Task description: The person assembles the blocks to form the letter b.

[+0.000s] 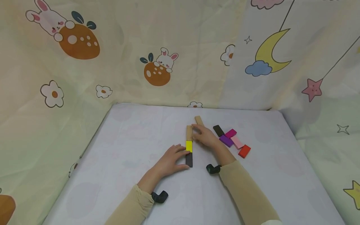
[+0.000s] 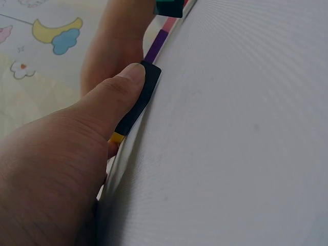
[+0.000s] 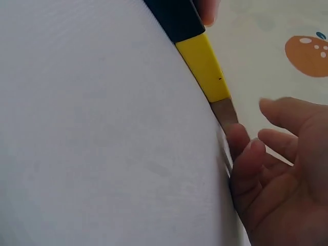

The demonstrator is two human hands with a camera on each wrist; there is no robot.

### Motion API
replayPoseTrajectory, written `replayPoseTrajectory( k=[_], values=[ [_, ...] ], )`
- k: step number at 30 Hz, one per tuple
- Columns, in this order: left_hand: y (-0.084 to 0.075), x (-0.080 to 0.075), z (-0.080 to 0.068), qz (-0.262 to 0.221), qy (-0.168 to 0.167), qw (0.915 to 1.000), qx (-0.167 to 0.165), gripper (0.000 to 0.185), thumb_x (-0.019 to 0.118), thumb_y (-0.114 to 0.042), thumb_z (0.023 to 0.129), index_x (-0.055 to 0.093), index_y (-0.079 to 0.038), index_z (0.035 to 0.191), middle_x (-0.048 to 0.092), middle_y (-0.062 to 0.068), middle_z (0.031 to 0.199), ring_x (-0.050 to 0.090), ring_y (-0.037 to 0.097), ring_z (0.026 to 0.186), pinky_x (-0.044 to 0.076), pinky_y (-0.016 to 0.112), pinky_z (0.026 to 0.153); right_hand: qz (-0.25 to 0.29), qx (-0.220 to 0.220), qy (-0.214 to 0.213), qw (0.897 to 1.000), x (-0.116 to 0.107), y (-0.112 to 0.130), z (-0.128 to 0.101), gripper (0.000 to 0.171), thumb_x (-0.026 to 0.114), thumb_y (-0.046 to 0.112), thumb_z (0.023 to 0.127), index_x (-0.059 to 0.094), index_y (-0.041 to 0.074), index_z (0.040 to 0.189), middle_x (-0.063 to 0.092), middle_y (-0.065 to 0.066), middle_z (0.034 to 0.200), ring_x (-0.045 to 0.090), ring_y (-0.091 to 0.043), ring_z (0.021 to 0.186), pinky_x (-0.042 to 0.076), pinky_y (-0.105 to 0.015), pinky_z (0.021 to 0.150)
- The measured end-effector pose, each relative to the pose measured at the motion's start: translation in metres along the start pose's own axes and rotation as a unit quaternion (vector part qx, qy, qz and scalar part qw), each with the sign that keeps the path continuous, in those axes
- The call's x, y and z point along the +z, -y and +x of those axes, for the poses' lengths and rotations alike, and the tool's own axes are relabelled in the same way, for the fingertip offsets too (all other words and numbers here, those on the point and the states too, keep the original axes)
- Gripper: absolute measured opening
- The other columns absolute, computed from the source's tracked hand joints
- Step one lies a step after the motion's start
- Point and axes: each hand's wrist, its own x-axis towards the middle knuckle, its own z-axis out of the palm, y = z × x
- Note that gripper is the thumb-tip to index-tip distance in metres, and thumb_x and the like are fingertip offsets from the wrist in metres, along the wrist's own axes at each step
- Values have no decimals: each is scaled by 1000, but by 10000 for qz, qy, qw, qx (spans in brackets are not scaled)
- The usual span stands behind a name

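Head view: left hand (image 1: pixel 170 159) pinches flat black rectangular block (image 1: pixel 189 160); right hand (image 1: pixel 206 136) half-curled at pale wooden rectangular block (image 1: pixel 189 132), grip unclear to us; uneven push could skew bright-yellow rectangular block (image 1: pixel 189 146) between.

A white table (image 1: pixel 126 140) lies under the left hand (image 1: pixel 169 160) and right hand (image 1: pixel 206 137); beyond them, fabric (image 1: pixel 197 75) printed with rabbits (image 1: pixel 50 22), flowers (image 1: pixel 54 94), a moon (image 1: pixel 263 48).

HEAD: above you, facing forward-down, table (image 1: pixel 135 134) whole, farthest | LEFT WRIST: close, along your left hand (image 2: pixel 64 148) | RIGHT WRIST: close, along your right hand (image 3: pixel 300 174) | wrists share black block (image 3: pixel 177 19), yellow block (image 3: pixel 204 67)
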Motion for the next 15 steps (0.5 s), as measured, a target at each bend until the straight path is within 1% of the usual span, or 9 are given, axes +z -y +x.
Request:
replayPoseTrajectory(
  k=[1,3,5,8,11,15],
  values=[
    [0,0,0,-1,4,10000,-5,67,62,-65,86,53,-29,143,44,-3,152,30,22,149,18,38,129,87,33,-127,9999,-1,0,-1,52,58,36,100,42,32,149,56,-3,134,62,-23,73,58,-31,60],
    [-1,0,0,-12,3,10000,-13,67,62,-65,86,53,-30,142,45,-3,152,30,22,149,18,38,128,241,59,-472,9986,-3,-1,-3,46,56,34,101,46,28,146,58,-2,132,60,-21,70,56,-27,58],
    [-1,-1,0,-4,14,10000,-32,67,62,-65,86,53,-30,142,45,-3,152,30,22,149,18,38,129,408,111,-848,9955,-6,-2,-4,41,54,31,102,50,25,142,58,1,131,59,-20,71,56,-26,59],
    [-1,-1,0,9,33,10000,-46,66,63,-64,86,53,-30,142,45,-2,152,30,23,149,18,38,129,641,192,-1297,9893,-10,-7,-5,38,52,26,102,52,21,140,58,-2,128,59,-22,70,56,-28,57],
    [-1,-1,1,14,57,10000,-66,67,63,-64,86,53,-30,142,45,-2,152,30,23,149,17,38,129,634,294,-1478,9865,-14,-11,-4,39,51,23,102,51,19,141,57,-4,127,59,-22,69,56,-28,56],
    [-1,0,1,1,79,9999,-68,67,62,-65,86,53,-30,142,44,-2,153,30,22,149,17,37,129,470,409,-1400,9882,-18,-13,-4,41,49,20,101,48,15,142,58,-8,127,59,-19,68,54,-28,56]
  ],
)
